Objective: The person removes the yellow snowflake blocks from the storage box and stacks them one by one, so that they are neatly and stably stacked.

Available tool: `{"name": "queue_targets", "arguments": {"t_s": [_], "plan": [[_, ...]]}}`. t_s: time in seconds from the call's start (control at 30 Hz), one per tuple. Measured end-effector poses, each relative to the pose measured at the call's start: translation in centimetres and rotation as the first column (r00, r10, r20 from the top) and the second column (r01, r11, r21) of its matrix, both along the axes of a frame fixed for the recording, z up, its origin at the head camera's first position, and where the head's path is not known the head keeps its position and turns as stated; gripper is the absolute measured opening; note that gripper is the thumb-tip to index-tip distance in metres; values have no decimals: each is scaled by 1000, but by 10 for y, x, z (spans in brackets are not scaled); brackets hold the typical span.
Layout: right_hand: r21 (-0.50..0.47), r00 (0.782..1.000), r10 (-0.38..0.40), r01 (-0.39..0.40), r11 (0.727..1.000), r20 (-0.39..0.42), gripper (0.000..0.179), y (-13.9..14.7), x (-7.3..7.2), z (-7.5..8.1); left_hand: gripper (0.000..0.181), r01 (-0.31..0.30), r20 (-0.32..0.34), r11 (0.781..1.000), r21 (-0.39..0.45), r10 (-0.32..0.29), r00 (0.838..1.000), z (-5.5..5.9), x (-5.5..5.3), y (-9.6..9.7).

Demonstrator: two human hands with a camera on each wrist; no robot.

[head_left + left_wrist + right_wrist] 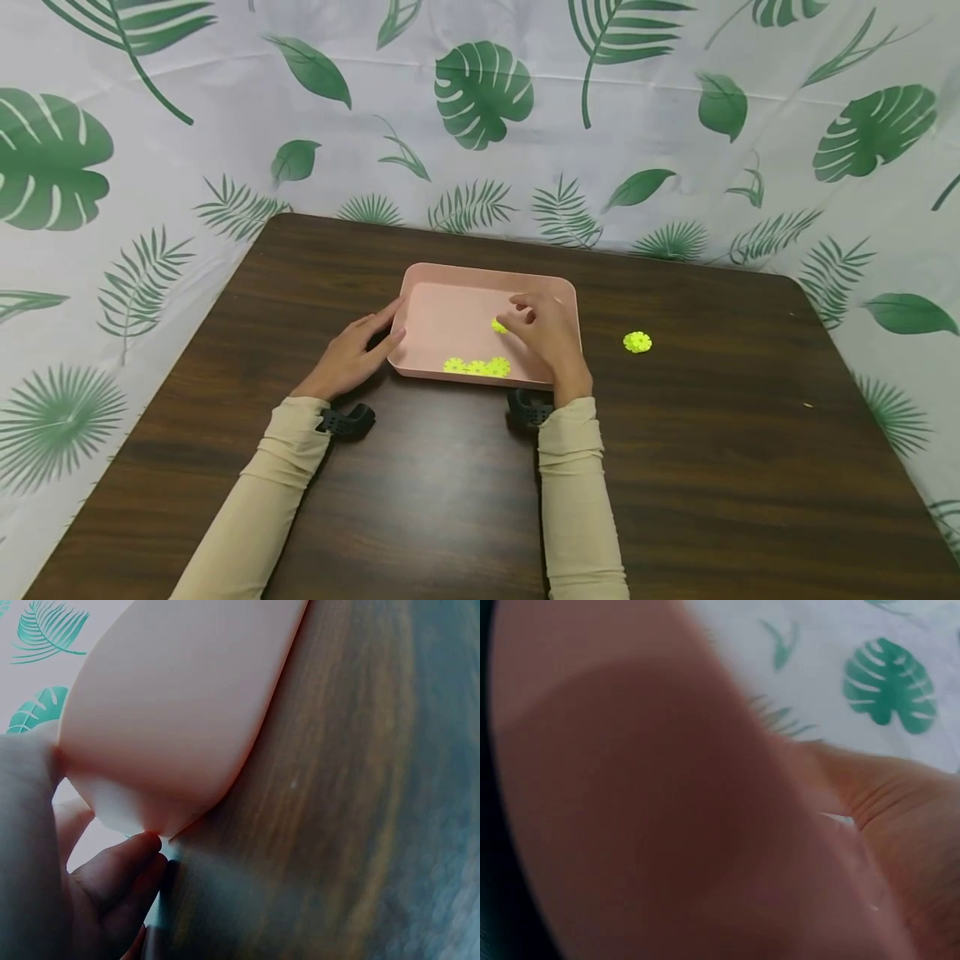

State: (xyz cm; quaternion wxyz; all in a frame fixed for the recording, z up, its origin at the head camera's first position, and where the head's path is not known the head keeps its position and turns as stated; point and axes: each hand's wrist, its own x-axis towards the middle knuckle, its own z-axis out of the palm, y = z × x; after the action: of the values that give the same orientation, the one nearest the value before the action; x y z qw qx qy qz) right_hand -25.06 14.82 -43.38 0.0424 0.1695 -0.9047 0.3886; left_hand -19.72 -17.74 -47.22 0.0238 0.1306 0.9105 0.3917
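Observation:
A shallow pink tray (pixel 450 317) with raised walls lies on the dark wooden table. My left hand (pixel 351 354) touches its left side, thumb and fingers spread along the outer wall; the left wrist view shows fingertips (pixel 124 874) against the tray's corner. Over the tray's right half hovers my right hand (pixel 547 329), its bent thumb and index finger apart at the tips. A yellow-green flower-shaped disc (pixel 498 326) shows right beside the thumb, partly covered by it. Several more such discs (pixel 477 367) line the tray's near wall. The right wrist view shows mostly blurred pink wall (pixel 667 825).
To the right of the tray, on the table (pixel 712 433), lies a small group of yellow-green discs (pixel 637 342), apparently overlapping. Behind the table hangs a white cloth (pixel 540 158) with green leaf prints. Both wrists wear black straps.

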Motion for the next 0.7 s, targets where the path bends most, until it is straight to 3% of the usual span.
{"name": "queue_targets", "arguments": {"t_s": [0.07, 0.13, 0.3, 0.43, 0.7], "plan": [[35, 999, 8, -10, 999, 52, 30, -2, 1, -4, 63, 1, -2, 1000, 2, -1, 1000, 0, 0, 1], [52, 996, 19, -24, 998, 89, 33, -3, 2, -7, 63, -2, -5, 1000, 2, 2, 1000, 0, 0, 1], [72, 991, 2, -12, 997, 134, 25, -4, 4, -9, 63, -9, -7, 1000, 0, 9, 1000, 1, 0, 2], [73, 982, -14, 0, 997, 189, 39, -5, 3, -9, 63, -13, -2, 1000, 0, 13, 1000, 0, 1, 2], [66, 976, -44, 31, 997, 213, 35, -7, 3, -10, 63, -12, 9, 1000, -11, 12, 1000, 1, 2, 3]]}}
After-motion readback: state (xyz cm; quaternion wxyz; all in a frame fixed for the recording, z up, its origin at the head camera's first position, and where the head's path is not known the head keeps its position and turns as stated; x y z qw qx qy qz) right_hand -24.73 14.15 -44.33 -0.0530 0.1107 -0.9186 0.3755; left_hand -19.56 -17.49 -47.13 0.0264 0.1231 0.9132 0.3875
